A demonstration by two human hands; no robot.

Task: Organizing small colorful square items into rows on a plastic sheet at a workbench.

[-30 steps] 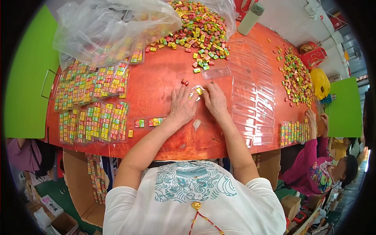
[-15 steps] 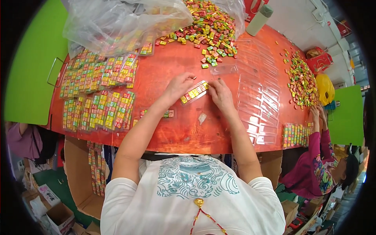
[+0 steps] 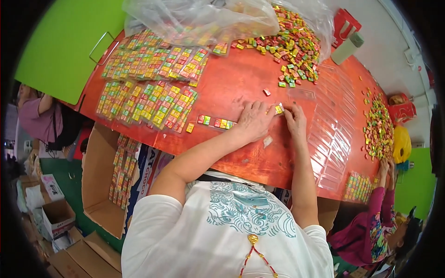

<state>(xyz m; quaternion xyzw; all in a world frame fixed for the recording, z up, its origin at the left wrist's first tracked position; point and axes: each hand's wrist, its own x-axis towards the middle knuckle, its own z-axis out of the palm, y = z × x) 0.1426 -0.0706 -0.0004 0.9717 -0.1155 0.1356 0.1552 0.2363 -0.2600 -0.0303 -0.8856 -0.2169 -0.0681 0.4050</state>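
Note:
A narrow clear plastic tray with small yellow blocks (image 3: 278,109) is between my hands on the red table. My left hand (image 3: 254,121) lies over most of it, back of the hand up, fingers bent down around it. At its far right end the fingers of my right hand (image 3: 295,119) are closed on the edge. Left of my left wrist is a partly filled tray (image 3: 216,122) with red, yellow and green blocks. A loose red block (image 3: 266,92) sits beyond my left hand, and a loose yellow block (image 3: 190,128) near the filled trays.
Filled trays (image 3: 160,104) overlap in rows at the left. A heap of loose blocks (image 3: 296,41) and plastic sheeting (image 3: 208,21) lie at the back. Empty clear trays (image 3: 331,125) spread at the right. Beyond them, a co-worker's hands (image 3: 387,169) are by another heap (image 3: 378,125).
My view has turned, so the table appears shifted right. My left hand has moved over the tray's blocks, which showed between my hands before. A red block now lies apart beyond it.

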